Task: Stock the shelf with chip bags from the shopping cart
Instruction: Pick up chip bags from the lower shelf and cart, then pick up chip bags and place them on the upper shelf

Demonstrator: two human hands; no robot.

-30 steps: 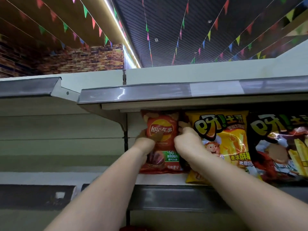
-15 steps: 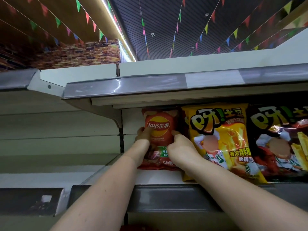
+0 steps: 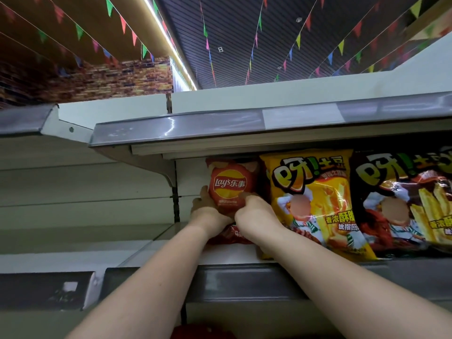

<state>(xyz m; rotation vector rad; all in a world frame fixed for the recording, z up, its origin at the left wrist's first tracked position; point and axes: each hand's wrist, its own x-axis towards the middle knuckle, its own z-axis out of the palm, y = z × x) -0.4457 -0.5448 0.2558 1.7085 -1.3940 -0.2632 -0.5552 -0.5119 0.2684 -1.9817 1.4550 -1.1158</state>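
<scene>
While both arms reached up to the shelf (image 3: 227, 259), the left hand (image 3: 208, 211) and the right hand (image 3: 254, 211) held a red chip bag (image 3: 230, 184) between them. The left hand's grip curled around the bag's lower left edge, with the thumb pressed on that side. The right hand's grip was closed on the bag's lower right corner, fingers bent over the front of the pack. The bag stood upright at the left end of the row, its top close under the upper shelf (image 3: 220, 128) and its yellow-and-red logo facing out. Below the hands, a strip of red packaging (image 3: 234, 234) showed near the shelf board; I could not tell whether it belonged to the same bag or to another one.

Just beside the red bag, on its right, stood a larger yellow chip bag (image 3: 315, 199), leaning slightly with its bottom edge at the shelf's front. The two bags appeared to touch along their sides. Further right stood a dark chip bag (image 3: 403, 201) with the same style of print, touching the yellow one.

To the left, the neighbouring shelf bay (image 3: 73, 255) showed pale boards. A grey price rail (image 3: 244, 280) ran along the shelf's front edge. Overhead, strings of coloured flags (image 3: 208, 42) crossed a dark slatted ceiling.
</scene>
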